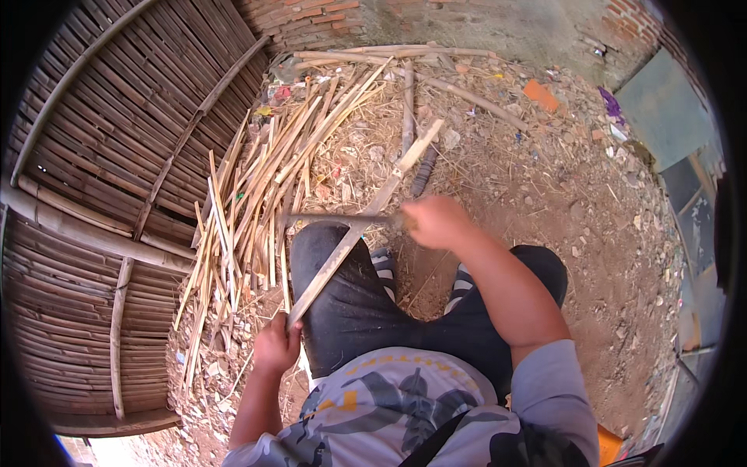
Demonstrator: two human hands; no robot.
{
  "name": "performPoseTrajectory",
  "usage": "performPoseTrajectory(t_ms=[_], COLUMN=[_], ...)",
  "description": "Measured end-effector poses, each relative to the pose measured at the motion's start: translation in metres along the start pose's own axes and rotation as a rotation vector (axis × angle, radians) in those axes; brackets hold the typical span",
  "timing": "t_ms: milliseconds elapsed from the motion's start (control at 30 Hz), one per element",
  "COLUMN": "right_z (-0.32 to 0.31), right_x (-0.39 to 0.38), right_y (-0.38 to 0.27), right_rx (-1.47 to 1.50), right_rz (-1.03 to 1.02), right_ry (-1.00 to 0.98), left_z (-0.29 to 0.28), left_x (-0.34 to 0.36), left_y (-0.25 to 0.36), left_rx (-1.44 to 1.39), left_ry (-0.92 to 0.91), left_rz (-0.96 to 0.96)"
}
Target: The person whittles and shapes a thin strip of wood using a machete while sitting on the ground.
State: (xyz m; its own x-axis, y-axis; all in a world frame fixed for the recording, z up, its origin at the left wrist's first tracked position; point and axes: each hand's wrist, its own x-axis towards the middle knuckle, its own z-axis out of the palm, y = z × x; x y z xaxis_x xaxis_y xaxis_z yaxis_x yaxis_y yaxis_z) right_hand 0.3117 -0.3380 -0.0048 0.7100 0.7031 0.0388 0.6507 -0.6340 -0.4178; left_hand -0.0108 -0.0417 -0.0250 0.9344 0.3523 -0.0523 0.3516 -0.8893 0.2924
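Observation:
A flat, pale bamboo strip slants across my left thigh, its far end up and to the right above the ground. My left hand is closed around its near end. In my right hand, closed on the handle, is a long knife. The knife's dark, thin blade lies crosswise over the middle of the strip and points left. Whether the edge bites into the bamboo I cannot tell. Just beyond my right hand, a dark, ridged rod-like piece rests on the ground under the strip.
Many split bamboo strips lie piled on the left. Bamboo poles lie farther off, before a brick wall. A slatted bamboo panel stands at the left. Grey sheets lean at the right. Dirt ground holds scattered debris.

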Motion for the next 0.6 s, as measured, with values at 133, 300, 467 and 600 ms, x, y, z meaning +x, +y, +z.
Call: performPoseTrajectory(t_ms=[133, 300, 467, 600], right_z=[0.007, -0.014, 0.007, -0.001], right_x=[0.002, 0.003, 0.003, 0.002], right_y=[0.047, 0.055, -0.002, 0.033], right_rx=[0.097, 0.075, -0.092, 0.037], right_rz=[0.208, 0.256, -0.117, 0.115], right_ry=[0.089, 0.132, 0.032, 0.076], left_z=[0.004, -0.002, 0.008, 0.010], left_x=[-0.005, 0.000, -0.002, -0.002], left_y=[0.001, -0.003, -0.009, -0.012], left_rx=[-0.013, 0.013, -0.008, -0.017], left_ry=[0.035, 0.083, 0.054, 0.060], left_rz=[-0.017, 0.005, -0.003, 0.006])
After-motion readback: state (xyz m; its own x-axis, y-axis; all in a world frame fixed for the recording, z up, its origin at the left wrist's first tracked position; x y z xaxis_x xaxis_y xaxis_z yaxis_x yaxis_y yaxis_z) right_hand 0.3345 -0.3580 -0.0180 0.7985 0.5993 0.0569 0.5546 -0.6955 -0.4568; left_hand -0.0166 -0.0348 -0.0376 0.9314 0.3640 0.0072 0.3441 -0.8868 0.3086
